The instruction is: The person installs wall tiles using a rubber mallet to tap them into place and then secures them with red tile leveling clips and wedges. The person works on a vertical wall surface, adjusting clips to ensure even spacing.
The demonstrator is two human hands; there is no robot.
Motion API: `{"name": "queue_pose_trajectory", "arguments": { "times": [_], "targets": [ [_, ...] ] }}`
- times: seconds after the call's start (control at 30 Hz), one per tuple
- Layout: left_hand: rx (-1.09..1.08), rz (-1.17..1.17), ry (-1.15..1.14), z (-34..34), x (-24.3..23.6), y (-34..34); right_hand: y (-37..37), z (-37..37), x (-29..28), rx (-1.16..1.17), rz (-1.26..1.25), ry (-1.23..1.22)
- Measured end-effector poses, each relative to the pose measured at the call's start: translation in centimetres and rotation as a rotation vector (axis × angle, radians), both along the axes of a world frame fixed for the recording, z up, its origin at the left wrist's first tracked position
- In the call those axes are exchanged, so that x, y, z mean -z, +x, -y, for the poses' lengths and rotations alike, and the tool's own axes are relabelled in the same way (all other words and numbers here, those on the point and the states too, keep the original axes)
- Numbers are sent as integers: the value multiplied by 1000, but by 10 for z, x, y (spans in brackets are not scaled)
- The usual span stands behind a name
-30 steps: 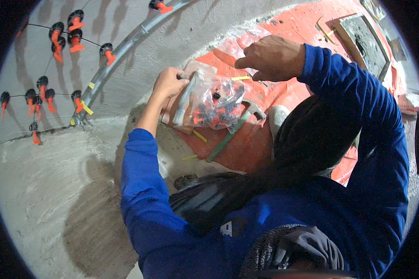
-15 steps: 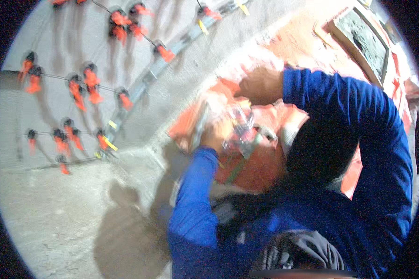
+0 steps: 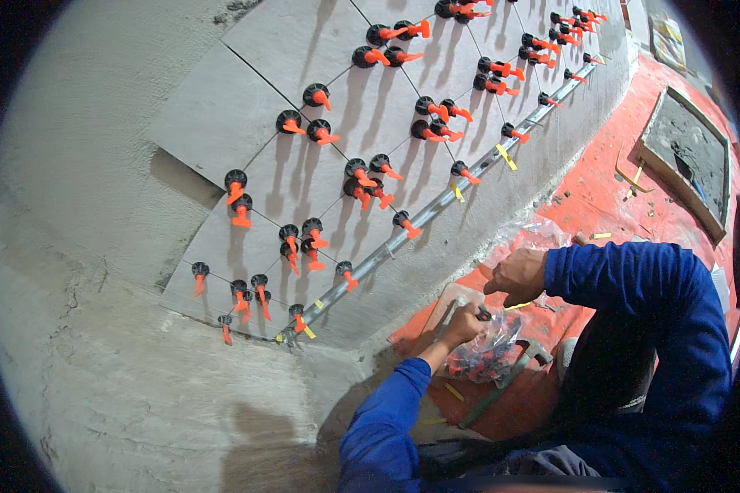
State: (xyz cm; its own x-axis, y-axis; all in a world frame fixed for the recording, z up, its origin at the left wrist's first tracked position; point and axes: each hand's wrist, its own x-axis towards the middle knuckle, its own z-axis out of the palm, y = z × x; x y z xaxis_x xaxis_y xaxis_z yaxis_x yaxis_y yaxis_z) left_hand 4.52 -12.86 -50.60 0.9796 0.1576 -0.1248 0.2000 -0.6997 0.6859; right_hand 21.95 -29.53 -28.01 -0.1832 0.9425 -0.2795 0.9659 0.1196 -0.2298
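Observation:
My left hand (image 3: 466,323) is closed, its fingertips pinching a small black piece (image 3: 483,314) that looks like the cap of a tile-levelling clip. Just below lies a clear plastic bag (image 3: 489,349) holding red and black pieces. My right hand (image 3: 515,277) hangs a little higher and to the right, wrist bent and fingers curled together; anything in them is hidden. A flat pale board (image 3: 442,306) lies beside my left hand. Close by the bag rests a hammer (image 3: 501,388) with a greenish handle.
Large grey tiles (image 3: 214,107) on the wall carry several black-and-red levelling clips (image 3: 319,131). A metal rail (image 3: 386,251) runs along their lower edge. On the orange-red sheet (image 3: 600,172) sits a trough of grey mortar (image 3: 658,164), with yellow strips (image 3: 600,236) scattered about.
The view has swung, bringing more of the tiled wall in and shifting both hands down and right in the picture. Blur has cleared, and the black piece at my left fingertips now shows.

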Motion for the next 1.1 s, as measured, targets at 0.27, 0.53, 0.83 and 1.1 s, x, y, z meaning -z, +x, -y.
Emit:
{"name": "queue_pose_trajectory", "arguments": {
  "times": [0.27,0.53,0.83,1.1],
  "targets": [
    [150,-264,-124,-9,-42,7,3,-1,0,44,14,54],
    [-104,352,-565,-12,-215,49,4,-1,-51,268,-635,340],
    [-135,1036,-605,33,-317,55,-27,1,-105,522,-774,931],
    [-191,1229,-594,37,-382,46,-21,-15,-167,360,-826,1101]
  ]
}}
